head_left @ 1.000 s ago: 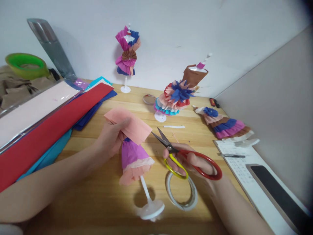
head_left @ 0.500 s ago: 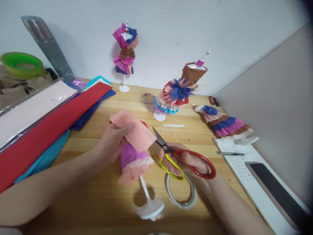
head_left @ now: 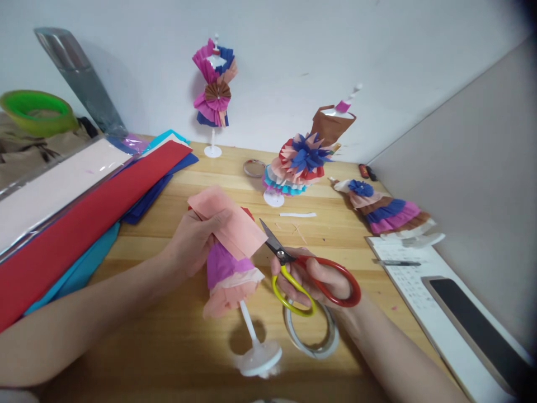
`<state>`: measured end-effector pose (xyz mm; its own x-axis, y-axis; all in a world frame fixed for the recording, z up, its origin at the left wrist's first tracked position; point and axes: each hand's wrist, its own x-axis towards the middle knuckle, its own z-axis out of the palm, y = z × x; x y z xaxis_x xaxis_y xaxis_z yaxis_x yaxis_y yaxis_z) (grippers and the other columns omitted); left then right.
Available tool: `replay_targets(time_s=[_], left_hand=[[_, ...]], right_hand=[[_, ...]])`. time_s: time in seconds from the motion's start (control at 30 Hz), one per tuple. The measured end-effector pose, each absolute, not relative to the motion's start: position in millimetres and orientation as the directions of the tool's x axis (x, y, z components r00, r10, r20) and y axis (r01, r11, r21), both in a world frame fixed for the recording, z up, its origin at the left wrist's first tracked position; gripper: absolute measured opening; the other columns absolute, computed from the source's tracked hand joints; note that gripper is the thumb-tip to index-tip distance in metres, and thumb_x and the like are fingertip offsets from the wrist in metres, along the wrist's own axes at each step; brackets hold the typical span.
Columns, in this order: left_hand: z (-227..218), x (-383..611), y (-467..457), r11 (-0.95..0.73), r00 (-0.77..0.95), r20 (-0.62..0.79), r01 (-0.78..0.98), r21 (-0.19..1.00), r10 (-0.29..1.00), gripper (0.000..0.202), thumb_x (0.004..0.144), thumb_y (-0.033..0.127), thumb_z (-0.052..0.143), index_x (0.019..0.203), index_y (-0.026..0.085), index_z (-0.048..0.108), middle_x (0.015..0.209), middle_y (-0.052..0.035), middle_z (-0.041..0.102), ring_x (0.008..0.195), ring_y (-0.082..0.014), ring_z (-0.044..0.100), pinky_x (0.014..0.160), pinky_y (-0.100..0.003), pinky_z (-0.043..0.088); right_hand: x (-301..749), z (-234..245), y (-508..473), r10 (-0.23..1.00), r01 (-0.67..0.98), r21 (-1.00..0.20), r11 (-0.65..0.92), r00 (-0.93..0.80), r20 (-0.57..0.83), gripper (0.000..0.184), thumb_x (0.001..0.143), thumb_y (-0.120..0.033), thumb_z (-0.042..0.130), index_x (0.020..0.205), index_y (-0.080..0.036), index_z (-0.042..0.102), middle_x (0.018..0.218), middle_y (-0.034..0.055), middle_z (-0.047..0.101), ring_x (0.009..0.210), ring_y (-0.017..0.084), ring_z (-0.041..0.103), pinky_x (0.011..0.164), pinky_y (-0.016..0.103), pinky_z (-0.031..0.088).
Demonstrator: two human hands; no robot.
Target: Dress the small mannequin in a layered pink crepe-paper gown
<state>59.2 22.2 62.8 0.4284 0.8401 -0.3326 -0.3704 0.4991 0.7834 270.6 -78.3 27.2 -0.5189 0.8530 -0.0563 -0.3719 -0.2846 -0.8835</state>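
Observation:
My left hand (head_left: 193,240) is closed around a small mannequin with a purple and peach crepe paper dress (head_left: 229,277), its white stand (head_left: 259,357) pointing toward me. A folded peach paper strip (head_left: 229,221) lies over the top of the dress under my left thumb. My right hand (head_left: 314,280) grips scissors (head_left: 308,277) with one red and one yellow handle. Their blades (head_left: 271,242) are slightly apart, and the tips reach the right edge of the peach strip.
A tape roll (head_left: 312,333) lies on the wooden table (head_left: 168,341) under my right hand. Sheets of red, blue and pale crepe paper (head_left: 84,207) cover the left side. Three dressed mannequins (head_left: 300,162) stand or lie at the back. A phone (head_left: 478,330) and a printed sheet (head_left: 409,280) sit at right.
My right hand has brought the scissors leftward until the blades meet the peach strip. My left hand has kept the mannequin and strip almost still.

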Motion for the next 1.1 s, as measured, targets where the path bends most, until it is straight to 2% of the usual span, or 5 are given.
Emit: replay_targets(time_s=[0.33,0.7,0.8,0.9,1.1], left_hand=[[59,60,26,0.5,0.452,-0.315,-0.378,0.779,0.834,0.013,0.069,0.019,0.077,0.076,0.013,0.069,0.081,-0.0072,0.073,0.073,-0.0176,0.066,0.068,-0.028,0.054],[58,61,26,0.501,0.431,-0.331,-0.379,0.778,0.839,0.011,0.07,0.017,0.075,0.076,0.015,0.066,0.076,-0.0042,0.071,0.067,-0.016,0.064,0.065,-0.027,0.053],[57,61,27,0.51,0.437,-0.337,-0.377,0.773,0.834,0.013,0.069,0.018,0.076,0.077,0.014,0.067,0.078,-0.0051,0.071,0.069,-0.0168,0.065,0.066,-0.028,0.053],[57,60,26,0.512,0.439,-0.338,-0.374,0.773,0.832,0.014,0.068,0.018,0.077,0.077,0.013,0.067,0.078,-0.006,0.072,0.069,-0.0168,0.065,0.065,-0.027,0.053],[59,59,26,0.551,0.472,-0.379,-0.306,0.776,0.796,0.02,0.065,0.024,0.081,0.077,0.013,0.069,0.079,-0.0084,0.073,0.069,-0.0194,0.067,0.065,-0.029,0.054]], right_hand=[[267,24,-81,0.891,-0.339,-0.89,-0.305,-0.431,-0.141,0.046,0.088,-0.058,0.051,0.095,-0.014,0.061,0.052,-0.0056,0.05,0.033,0.003,0.034,0.039,0.018,0.031],[255,21,-83,0.924,-0.392,-0.875,-0.285,-0.355,-0.141,0.04,0.091,-0.053,0.052,0.089,-0.014,0.06,0.045,-0.01,0.042,0.029,0.002,0.028,0.036,0.017,0.029],[255,22,-84,0.921,-0.384,-0.876,-0.293,-0.358,-0.152,0.041,0.09,-0.055,0.052,0.09,-0.015,0.059,0.044,-0.0104,0.041,0.029,0.002,0.028,0.037,0.016,0.029],[257,24,-84,0.91,-0.365,-0.88,-0.305,-0.383,-0.156,0.045,0.087,-0.059,0.053,0.092,-0.015,0.059,0.047,-0.0083,0.046,0.029,0.002,0.03,0.033,0.016,0.027],[259,23,-85,0.862,-0.359,-0.874,-0.328,-0.492,-0.122,0.055,0.084,-0.067,0.05,0.098,-0.015,0.056,0.055,-0.0046,0.051,0.034,0.004,0.039,0.037,0.017,0.035]])
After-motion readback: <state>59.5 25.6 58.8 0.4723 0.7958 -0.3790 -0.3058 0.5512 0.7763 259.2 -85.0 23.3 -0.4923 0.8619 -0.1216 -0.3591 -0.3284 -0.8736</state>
